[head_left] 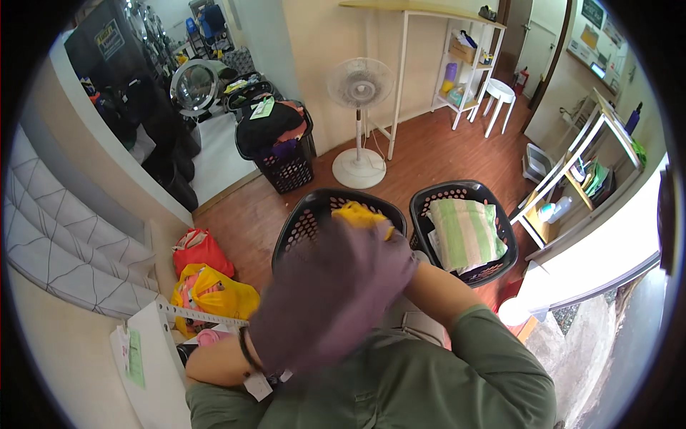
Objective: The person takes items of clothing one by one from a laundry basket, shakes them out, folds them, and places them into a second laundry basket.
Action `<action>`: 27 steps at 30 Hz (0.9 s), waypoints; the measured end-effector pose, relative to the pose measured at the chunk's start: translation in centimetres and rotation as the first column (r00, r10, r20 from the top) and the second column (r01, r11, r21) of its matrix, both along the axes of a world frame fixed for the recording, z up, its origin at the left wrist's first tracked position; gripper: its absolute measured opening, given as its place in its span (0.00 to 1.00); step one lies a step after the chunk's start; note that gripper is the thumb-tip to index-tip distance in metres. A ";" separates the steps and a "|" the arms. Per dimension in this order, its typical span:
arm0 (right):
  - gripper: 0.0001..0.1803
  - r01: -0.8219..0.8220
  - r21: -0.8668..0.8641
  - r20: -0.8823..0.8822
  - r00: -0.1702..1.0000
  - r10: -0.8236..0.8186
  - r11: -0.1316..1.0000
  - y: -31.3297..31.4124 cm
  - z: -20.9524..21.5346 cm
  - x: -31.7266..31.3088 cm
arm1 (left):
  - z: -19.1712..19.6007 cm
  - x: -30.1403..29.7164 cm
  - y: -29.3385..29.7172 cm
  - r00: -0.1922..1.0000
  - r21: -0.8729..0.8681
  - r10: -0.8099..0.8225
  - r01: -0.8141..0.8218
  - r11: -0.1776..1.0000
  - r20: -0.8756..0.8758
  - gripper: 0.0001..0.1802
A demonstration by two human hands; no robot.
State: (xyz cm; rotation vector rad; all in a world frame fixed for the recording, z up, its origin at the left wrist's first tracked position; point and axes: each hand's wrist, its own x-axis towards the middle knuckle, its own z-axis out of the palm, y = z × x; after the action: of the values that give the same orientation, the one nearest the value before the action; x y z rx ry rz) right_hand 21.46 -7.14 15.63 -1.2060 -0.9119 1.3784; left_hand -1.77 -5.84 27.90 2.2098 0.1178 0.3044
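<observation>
A dark purple-brown piece of cloth (325, 293), smeared by motion, is held up in front of me and spreads between my two arms. My left forearm (218, 359), with a black band at the wrist, reaches behind or into its lower left side; the cloth hides that hand. From the right, my right forearm (436, 289) comes to its upper right edge, where the hand appears to grip it, though the fingers are covered. Beyond the cloth stands a black laundry basket (289, 232). Something yellow (357, 214), likely fabric, shows above the cloth.
A second black basket (418, 207) holds a folded green-and-cream striped towel (464, 232). At left sit a yellow bag (239, 300) and a red bag (200, 250). Farther off are a white fan (359, 168), a full basket (286, 171) and a white stool (500, 89). Shelving (547, 189) stands right.
</observation>
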 end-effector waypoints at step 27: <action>0.11 0.716 0.173 -0.325 0.690 -0.647 0.676 -6.0 9.9 12.0 | -12.2 -6.9 1.6 0.505 -0.981 0.858 -0.097 0.166 0.095 0.24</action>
State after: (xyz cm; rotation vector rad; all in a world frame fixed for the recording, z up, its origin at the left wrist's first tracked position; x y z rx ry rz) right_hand 33.44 -13.16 25.54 -0.9748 -0.3794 0.7096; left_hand -8.63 -4.29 15.69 0.6678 0.5621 1.1446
